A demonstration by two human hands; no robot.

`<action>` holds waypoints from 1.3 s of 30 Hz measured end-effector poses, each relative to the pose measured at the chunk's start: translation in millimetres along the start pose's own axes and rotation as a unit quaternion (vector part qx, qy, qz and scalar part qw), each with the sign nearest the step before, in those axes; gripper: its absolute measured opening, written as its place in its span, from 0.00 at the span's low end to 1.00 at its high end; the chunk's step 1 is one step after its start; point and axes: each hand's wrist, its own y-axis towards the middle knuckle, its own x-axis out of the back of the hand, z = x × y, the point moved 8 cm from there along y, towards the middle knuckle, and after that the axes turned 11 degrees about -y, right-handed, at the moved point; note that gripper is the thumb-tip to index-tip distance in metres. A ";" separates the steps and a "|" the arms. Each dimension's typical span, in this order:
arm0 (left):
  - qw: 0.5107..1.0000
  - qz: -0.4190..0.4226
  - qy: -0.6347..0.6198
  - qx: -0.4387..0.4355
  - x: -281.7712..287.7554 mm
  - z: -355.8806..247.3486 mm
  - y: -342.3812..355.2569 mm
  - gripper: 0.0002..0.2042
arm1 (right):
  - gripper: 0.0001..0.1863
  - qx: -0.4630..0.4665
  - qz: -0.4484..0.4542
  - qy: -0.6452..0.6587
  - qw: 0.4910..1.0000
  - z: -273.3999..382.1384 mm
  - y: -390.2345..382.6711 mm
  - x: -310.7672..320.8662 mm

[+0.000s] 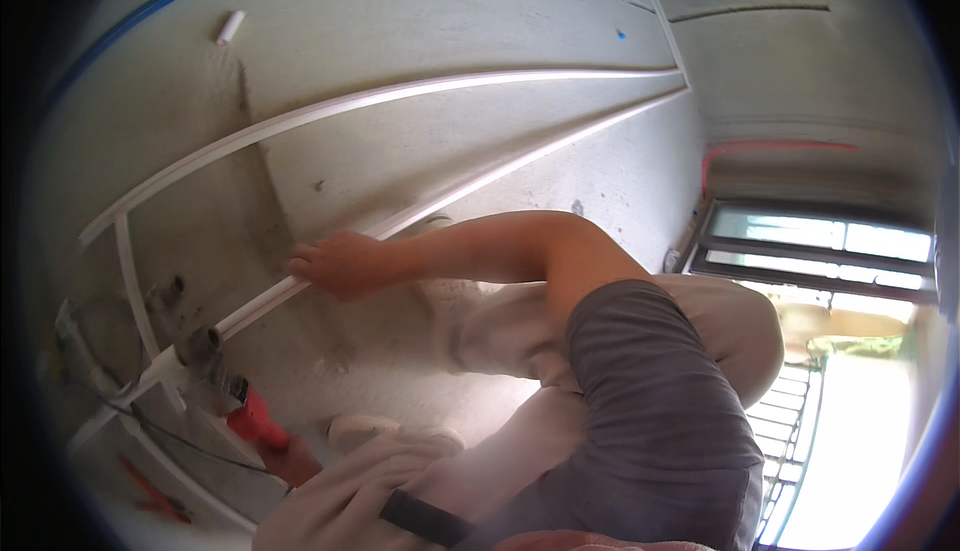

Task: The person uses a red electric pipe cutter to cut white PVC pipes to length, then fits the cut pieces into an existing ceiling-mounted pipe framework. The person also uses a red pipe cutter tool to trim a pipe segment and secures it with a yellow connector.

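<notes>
1. We see our right hand (345, 263) reaching across to the lower white strip (520, 168), its fingers curled and bunched together at the strip's edge; we cannot tell whether they pinch it or only press on it
2. That strip runs aslant over the grey surface (350, 171), from near the surface's right edge down toward its lower left corner, passing beneath our right hand
3. Our left hand (298, 461) is wrapped around the red power tool (260, 419) near the same lower left corner (the hand is blurred, so we cannot tell how each finger sits)
4. The tool's greyish front end is by the lower end of the strip; we cannot tell whether the two touch, and a dark cable (215, 454) trails just beside the tool
5. Above, the upper white strip (240, 141) bows across the surface and meets the lower one near the right edge, while a short white crosspiece (137, 286) stands near the left edge
6. Toward the upper left corner we have a blue tube (165, 6) and a small white cylinder (231, 27), well apart from our hands
</notes>
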 end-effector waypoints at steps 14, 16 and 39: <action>0.994 -0.025 0.042 0.097 -29.4 -88.8 -34.1 0.18 | 0.15 -0.036 0.043 0.031 0.998 -22.0 -19.9 18.0; 0.994 -0.034 0.051 0.091 -29.1 -92.9 -32.7 0.19 | 0.16 -0.038 0.037 0.035 0.998 -21.8 -19.3 19.0; 0.991 -0.033 0.027 0.128 -12.8 -79.7 -19.1 0.22 | 0.20 -0.033 0.075 0.098 0.992 1.6 21.4 28.0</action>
